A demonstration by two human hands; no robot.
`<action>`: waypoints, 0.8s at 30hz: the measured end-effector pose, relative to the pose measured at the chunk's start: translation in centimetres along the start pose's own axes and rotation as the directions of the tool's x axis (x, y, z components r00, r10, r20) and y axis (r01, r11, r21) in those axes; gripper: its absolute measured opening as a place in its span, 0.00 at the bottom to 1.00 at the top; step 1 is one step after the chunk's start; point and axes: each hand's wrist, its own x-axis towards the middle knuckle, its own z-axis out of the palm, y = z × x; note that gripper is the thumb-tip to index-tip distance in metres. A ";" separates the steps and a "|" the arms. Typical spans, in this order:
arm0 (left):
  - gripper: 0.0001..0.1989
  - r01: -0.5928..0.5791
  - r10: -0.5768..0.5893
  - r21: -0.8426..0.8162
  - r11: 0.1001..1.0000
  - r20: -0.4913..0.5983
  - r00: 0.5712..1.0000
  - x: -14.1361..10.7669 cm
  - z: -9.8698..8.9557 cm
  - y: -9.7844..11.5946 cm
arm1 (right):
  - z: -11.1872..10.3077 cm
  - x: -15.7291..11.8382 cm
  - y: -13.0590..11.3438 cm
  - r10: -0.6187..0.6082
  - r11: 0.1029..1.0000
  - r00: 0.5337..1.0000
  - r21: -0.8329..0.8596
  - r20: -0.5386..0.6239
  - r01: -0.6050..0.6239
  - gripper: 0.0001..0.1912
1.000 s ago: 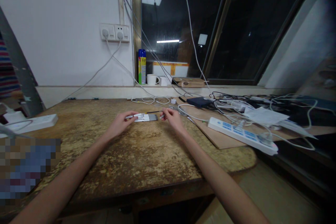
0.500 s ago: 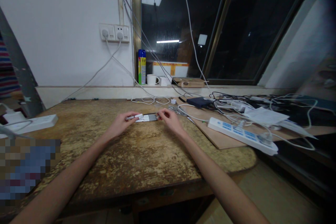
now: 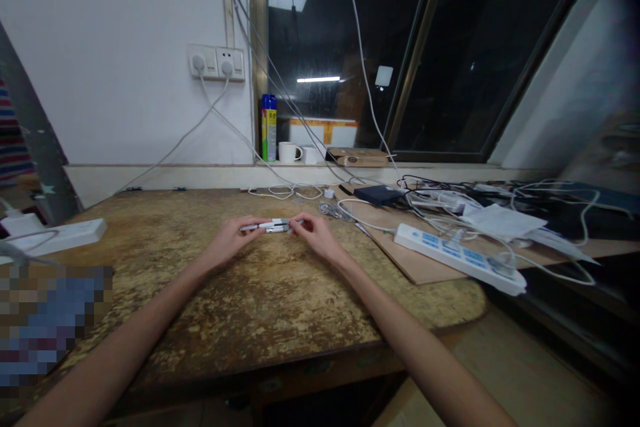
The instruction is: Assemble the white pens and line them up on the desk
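Left hand (image 3: 234, 237) has a pen (image 3: 261, 225) pinched by one end, just over the table (image 3: 280, 307). Right hand (image 3: 314, 235) is up near the other end, fingers bunched narrow, but honestly I can't tell what they're gripping. More pens (image 3: 277, 230) lie right there between the hands, power strip (image 3: 460, 255) off to the right.
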 end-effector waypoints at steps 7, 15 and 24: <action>0.21 0.001 0.000 -0.025 1.000 0.021 1.000 -0.2 0.4 -0.1 | -0.2 0.1 0.0 0.027 0.999 1.000 0.033 0.014 -0.027 0.18; 0.21 0.013 -0.013 -0.025 1.000 0.029 0.999 -0.2 0.5 -0.4 | -0.2 0.2 -0.2 0.095 0.991 0.995 0.091 0.033 -0.097 0.23; 0.22 0.052 -0.052 -0.014 0.999 0.003 0.999 -0.1 0.3 -0.5 | -0.7 0.7 0.9 0.160 0.974 0.984 0.175 -0.074 -0.145 0.20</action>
